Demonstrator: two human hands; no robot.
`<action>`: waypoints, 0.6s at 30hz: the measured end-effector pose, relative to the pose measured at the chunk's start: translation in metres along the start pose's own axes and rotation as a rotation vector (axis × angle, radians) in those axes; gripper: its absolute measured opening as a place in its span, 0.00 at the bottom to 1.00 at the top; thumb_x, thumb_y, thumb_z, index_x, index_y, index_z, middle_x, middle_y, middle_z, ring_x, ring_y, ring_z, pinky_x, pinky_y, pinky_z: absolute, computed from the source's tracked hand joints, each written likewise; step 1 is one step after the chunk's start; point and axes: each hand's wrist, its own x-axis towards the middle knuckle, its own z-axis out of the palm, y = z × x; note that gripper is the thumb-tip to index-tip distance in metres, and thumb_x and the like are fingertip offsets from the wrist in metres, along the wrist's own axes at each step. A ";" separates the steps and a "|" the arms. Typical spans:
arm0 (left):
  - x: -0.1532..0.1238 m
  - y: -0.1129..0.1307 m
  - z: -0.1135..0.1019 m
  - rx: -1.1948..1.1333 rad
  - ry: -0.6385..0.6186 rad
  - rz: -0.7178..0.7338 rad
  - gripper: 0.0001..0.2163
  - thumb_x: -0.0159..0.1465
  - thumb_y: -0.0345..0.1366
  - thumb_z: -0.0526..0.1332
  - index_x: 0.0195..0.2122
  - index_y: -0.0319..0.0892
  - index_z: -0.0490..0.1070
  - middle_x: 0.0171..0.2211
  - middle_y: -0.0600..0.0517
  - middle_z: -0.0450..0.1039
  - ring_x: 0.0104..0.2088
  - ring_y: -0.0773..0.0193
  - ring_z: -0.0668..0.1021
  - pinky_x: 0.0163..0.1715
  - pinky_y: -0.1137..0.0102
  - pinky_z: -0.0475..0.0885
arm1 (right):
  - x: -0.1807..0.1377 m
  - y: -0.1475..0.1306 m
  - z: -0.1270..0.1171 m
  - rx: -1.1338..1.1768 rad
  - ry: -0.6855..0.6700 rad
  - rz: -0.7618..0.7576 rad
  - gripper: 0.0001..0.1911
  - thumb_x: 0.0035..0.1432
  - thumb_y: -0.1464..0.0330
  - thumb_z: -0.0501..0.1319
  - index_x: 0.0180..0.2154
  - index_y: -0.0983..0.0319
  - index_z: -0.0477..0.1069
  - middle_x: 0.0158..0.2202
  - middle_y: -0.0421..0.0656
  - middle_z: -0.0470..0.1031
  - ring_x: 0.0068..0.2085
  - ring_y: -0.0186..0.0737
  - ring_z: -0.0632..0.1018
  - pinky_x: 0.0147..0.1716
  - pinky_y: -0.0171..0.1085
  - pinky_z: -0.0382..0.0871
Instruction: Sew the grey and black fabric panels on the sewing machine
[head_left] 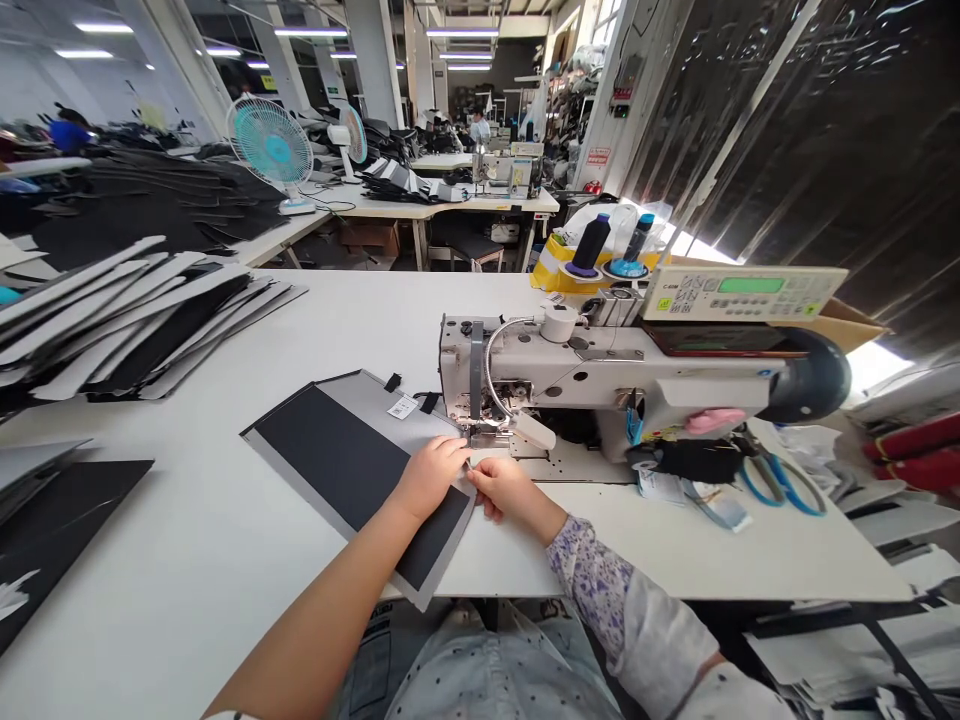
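Observation:
A grey fabric panel (pixel 352 455) with a large black patch lies flat on the white table (pixel 225 560), its right edge under the needle of a white sewing machine (pixel 600 375). My left hand (pixel 429 476) rests on the panel's right edge with fingers curled down onto the cloth. My right hand (pixel 504 488) sits just right of it, fingers pinched at the panel's edge near the presser foot. A small white label (pixel 403 407) and black tabs lie on the panel near the machine.
Stacks of grey and black panels (pixel 127 320) lie at the left. Blue scissors (pixel 780 483) and pink clips sit right of the machine. Thread cones (pixel 592 245), a control panel (pixel 742 292) and a teal fan (pixel 271 150) stand behind. People work far back.

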 end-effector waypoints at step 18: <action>-0.026 0.027 -0.037 -0.183 -0.133 -0.148 0.18 0.57 0.35 0.59 0.50 0.45 0.68 0.47 0.48 0.72 0.49 0.55 0.72 0.57 0.55 0.60 | -0.004 0.011 -0.003 -0.674 0.298 -0.300 0.10 0.55 0.68 0.59 0.22 0.60 0.65 0.19 0.36 0.66 0.23 0.32 0.65 0.22 0.32 0.52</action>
